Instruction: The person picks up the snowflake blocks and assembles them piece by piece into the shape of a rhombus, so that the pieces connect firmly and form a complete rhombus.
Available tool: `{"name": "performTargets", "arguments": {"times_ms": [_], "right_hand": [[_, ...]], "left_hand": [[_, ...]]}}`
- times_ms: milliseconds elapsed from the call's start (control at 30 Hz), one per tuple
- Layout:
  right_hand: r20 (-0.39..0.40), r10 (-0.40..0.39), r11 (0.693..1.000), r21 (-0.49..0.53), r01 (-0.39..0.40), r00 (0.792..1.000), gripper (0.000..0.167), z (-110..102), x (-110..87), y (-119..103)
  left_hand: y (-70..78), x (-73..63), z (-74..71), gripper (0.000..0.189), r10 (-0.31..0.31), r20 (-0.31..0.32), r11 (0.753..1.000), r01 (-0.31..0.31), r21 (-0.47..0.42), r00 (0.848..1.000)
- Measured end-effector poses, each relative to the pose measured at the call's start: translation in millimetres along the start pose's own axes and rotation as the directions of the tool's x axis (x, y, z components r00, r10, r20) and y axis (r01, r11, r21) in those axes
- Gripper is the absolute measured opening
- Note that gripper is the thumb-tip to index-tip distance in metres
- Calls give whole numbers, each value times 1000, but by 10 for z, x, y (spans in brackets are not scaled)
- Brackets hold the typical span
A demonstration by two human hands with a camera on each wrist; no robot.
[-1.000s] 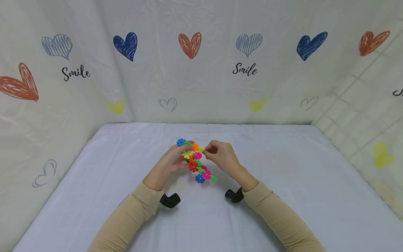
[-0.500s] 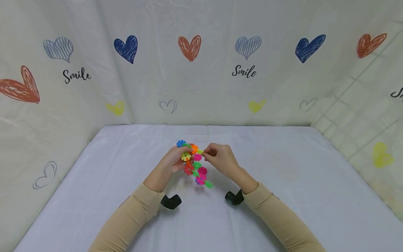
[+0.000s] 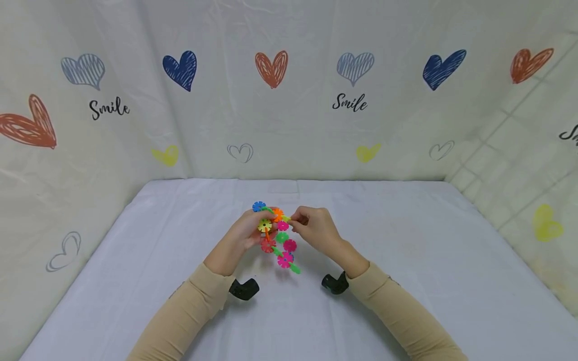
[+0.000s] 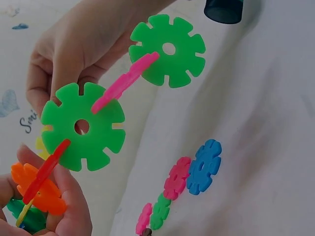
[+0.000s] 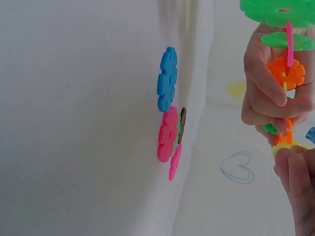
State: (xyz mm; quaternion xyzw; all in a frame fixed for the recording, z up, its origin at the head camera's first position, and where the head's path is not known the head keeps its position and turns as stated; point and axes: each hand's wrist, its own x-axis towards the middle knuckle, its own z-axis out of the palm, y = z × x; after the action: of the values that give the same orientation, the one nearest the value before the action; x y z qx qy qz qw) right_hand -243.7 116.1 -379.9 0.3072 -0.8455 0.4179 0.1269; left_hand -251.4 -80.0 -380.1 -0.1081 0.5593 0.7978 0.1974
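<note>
My left hand point(image 3: 255, 225) grips a chain of interlocking snowflake discs in several colours. In the left wrist view, an orange disc point(image 4: 50, 195) sits between its thumb and fingers. From there the chain runs through a red disc point(image 4: 45, 169), a green disc point(image 4: 101, 147) and a pink disc point(image 4: 120, 86) to another green disc point(image 4: 189, 54). My right hand point(image 3: 316, 223) pinches a yellow disc point(image 5: 283, 146) at the chain's orange part. In the head view the chain's lower end, with a pink disc point(image 3: 284, 259), hangs toward the front.
Loose discs stand out on the white table point(image 3: 406, 260) beyond the chain: a blue disc point(image 5: 167, 81), a pink disc point(image 5: 168, 135), a green disc point(image 4: 160, 211) and a dark brown disc point(image 5: 182, 125). A heart-printed sheet point(image 3: 307, 120) rises behind the table. Black wrist devices point(image 3: 244, 289) are strapped below both hands.
The chain's lower end has swung left and toward the front, uncovering more of the loose pink and green discs. Both hands stay nearly in place, the right still pinching the yellow disc.
</note>
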Motion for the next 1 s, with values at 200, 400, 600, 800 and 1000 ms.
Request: {"name": "performTargets", "arguments": {"times_ms": [200,400,600,800,1000], "right_hand": [[10,-31,999,-10,31,999,9,18,-1,11],[-4,-94,995,-28,94,996,10,21,-1,-11],[4,-102,993,-54,102,995,11,7,26,-1],[-15,-56,995,-81,54,998,10,-17,81,25],[-31,-34,996,-88,31,999,9,2,93,60]], "left_hand": [[-7,-2,-25,37,0,7,1000,0,6,1000],[0,-5,-44,36,10,49,1000,-9,-10,999],[10,5,-63,36,13,59,1000,-13,-10,998],[7,16,-41,33,-15,6,1000,15,-1,1000],[-33,18,5,48,-72,-25,993,69,-93,997]]}}
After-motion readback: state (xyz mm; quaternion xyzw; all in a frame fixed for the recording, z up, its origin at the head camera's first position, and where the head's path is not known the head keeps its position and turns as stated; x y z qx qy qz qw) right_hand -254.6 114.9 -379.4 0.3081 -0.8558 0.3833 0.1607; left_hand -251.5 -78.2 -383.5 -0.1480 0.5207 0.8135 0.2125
